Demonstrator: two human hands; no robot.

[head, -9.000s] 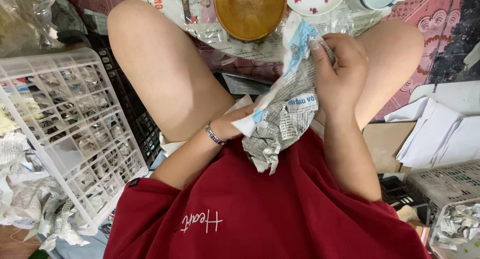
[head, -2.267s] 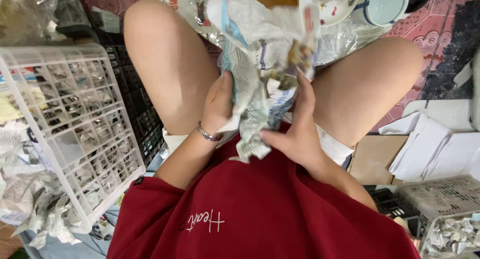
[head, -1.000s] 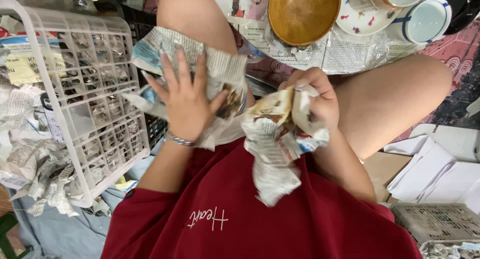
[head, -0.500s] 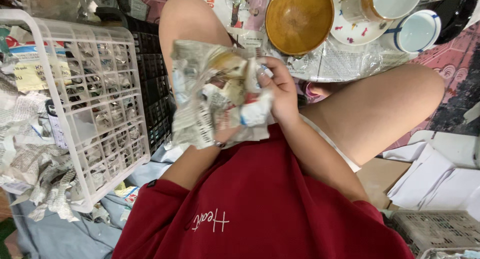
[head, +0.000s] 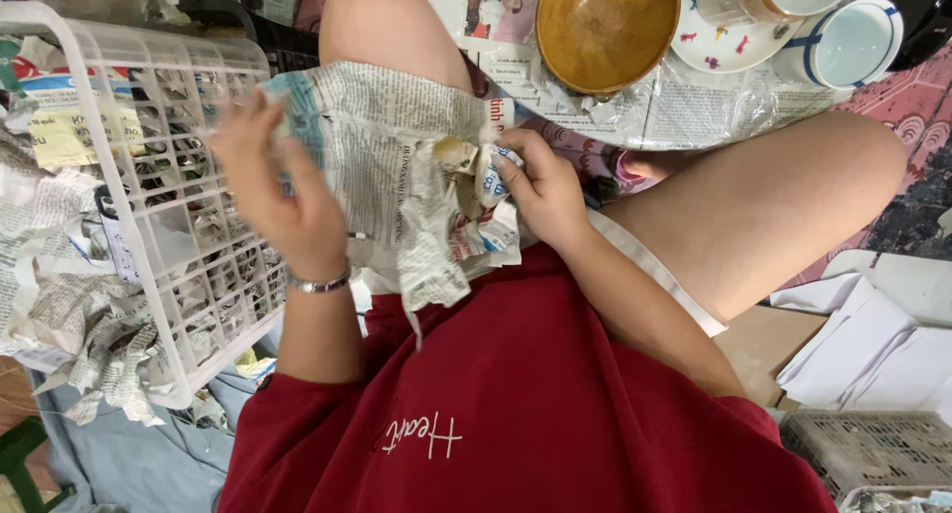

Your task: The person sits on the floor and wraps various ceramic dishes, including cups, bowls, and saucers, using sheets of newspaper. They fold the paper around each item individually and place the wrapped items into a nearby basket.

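Newspaper-wrapped object (head: pixel 458 158) mostly hidden in paper; blurred left hand (head: pixel 266 181); cups cropped at top.

left hand (head: pixel 273 191) swung out leftward, off the bundle, fingers spread | newspaper sheet (head: pixel 382 146) opened out flat over the lap | right hand (head: pixel 540 191) slid to the sheet's right edge, pinching the wrapped piece (head: pixel 466 166), now half uncovered

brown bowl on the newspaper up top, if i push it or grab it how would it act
The brown bowl looks glazed, so probably rigid, breakable and a bit slick. It sits upright and wide on the newspaper sheet, so it would likely slide, dragging paper, rather than tip. Probably fairly heavy for its size.
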